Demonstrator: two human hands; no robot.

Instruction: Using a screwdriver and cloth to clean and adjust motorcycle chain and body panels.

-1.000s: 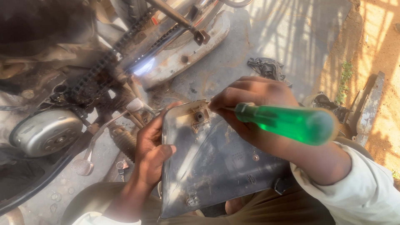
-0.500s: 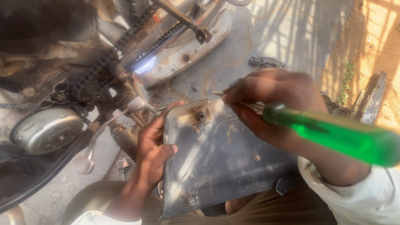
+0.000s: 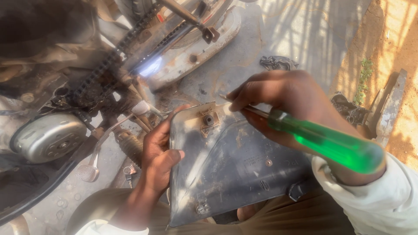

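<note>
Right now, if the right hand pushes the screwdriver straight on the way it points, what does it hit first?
Probably the top edge of the grey metal cover, beside its small bracket. The right hand aims the screwdriver up-left; its tip is partly hidden, so depth is unsure.

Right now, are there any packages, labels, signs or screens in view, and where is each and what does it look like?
No packages, signs or screens.
Moulded marking: faint raised lettering on the grey panel, near its middle, same dull grey as the surface; the left hand holds the panel's edge, the right hand holds a green-handled screwdriver above it.
</note>
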